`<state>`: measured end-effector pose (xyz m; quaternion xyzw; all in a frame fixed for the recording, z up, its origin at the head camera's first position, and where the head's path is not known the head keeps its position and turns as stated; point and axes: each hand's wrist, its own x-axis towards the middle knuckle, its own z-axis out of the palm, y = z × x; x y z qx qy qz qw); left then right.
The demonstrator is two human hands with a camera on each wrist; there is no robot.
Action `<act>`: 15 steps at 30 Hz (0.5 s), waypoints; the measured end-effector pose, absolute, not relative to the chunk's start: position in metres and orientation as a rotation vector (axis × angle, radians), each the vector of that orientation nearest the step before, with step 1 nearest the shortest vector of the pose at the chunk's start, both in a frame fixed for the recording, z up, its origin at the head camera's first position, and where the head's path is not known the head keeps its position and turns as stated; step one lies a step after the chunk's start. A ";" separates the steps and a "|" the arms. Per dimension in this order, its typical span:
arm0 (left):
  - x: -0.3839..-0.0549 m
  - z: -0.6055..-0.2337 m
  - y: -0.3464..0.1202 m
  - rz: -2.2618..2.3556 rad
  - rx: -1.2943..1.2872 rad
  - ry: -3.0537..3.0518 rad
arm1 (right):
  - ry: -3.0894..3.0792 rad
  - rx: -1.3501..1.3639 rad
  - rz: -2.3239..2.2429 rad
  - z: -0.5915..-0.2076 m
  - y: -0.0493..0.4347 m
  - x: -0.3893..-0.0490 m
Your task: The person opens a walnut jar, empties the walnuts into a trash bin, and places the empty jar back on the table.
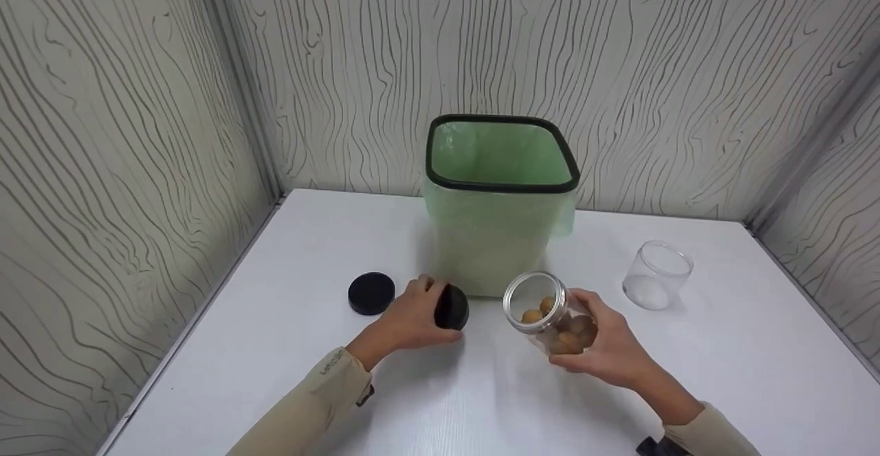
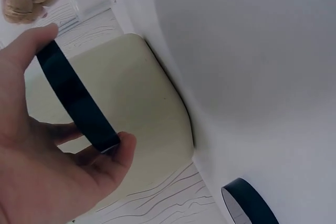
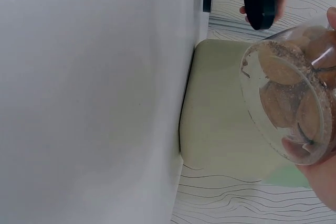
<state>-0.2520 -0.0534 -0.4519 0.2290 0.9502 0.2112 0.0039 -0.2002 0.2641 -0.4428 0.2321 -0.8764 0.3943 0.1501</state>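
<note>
The left hand (image 1: 414, 317) pinches a round, black, shallow lid (image 1: 452, 309) by its rim between thumb and fingers, a grip seemingly chosen to leave its flat faces free. The right hand (image 1: 610, 354) curls round a clear, cylindrical jar (image 1: 553, 329) of brown, rounded pieces (image 1: 568, 342), tilted leftward, presumably so that its uncovered mouth stays unobstructed. Lid and jar are apart before a pale green, black-rimmed bin (image 1: 491, 253); a second round, black lid (image 1: 371, 294) and a clear, open container (image 1: 658, 277) occupy opposite sides, apparently leaving working room.
</note>
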 end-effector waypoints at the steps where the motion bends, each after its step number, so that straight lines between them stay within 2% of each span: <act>1: -0.253 -0.453 -0.054 0.639 0.714 2.978 | -2.518 0.668 1.137 -0.444 0.265 -0.201; 8: -0.257 -0.461 -0.060 0.508 0.733 2.985 | -2.508 0.670 1.146 -0.443 0.266 -0.202; 15: -0.260 -0.467 -0.066 0.470 0.727 2.961 | -2.521 0.662 1.129 -0.417 0.253 -0.185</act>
